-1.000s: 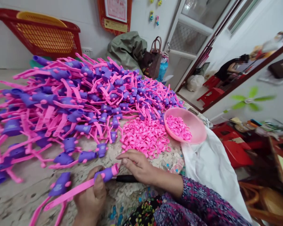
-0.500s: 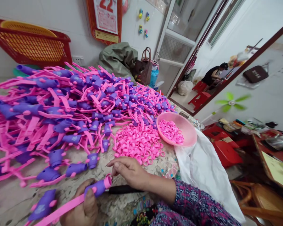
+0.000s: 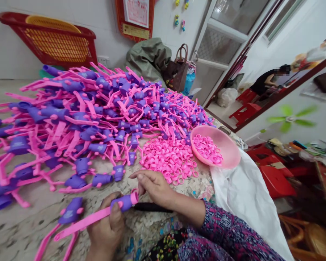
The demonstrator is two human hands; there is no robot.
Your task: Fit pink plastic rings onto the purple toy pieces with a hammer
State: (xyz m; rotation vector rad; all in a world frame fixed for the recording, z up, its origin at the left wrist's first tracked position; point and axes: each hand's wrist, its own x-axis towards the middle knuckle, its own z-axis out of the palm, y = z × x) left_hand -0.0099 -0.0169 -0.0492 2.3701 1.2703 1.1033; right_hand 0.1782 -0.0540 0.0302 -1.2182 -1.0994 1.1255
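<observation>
My left hand (image 3: 108, 221) is closed around a purple plastic sleeve (image 3: 119, 203) with a long pink arm (image 3: 81, 222) pointing down to the left. A pink ring (image 3: 134, 196) sits at the sleeve's right end. Just beyond that end is my right hand (image 3: 156, 186), its index finger stretched to the left and the other fingers partly curled; I see nothing held in it. Under my right wrist lies a black handle-like object (image 3: 152, 207), partly hidden. Another purple piece with pink arms (image 3: 71, 211) lies left of my left hand.
A large heap of purple-and-pink pieces (image 3: 97, 112) covers the table's back left. Loose pink rings (image 3: 168, 156) lie before my right hand, beside a pink bowl (image 3: 228, 152) holding more. White cloth (image 3: 241, 192) hangs at the right edge. A person (image 3: 263, 81) sits beyond the doorway.
The whole view has shifted, so things appear farther right and mostly higher. Both hands keep nearly the same pose around the held piece.
</observation>
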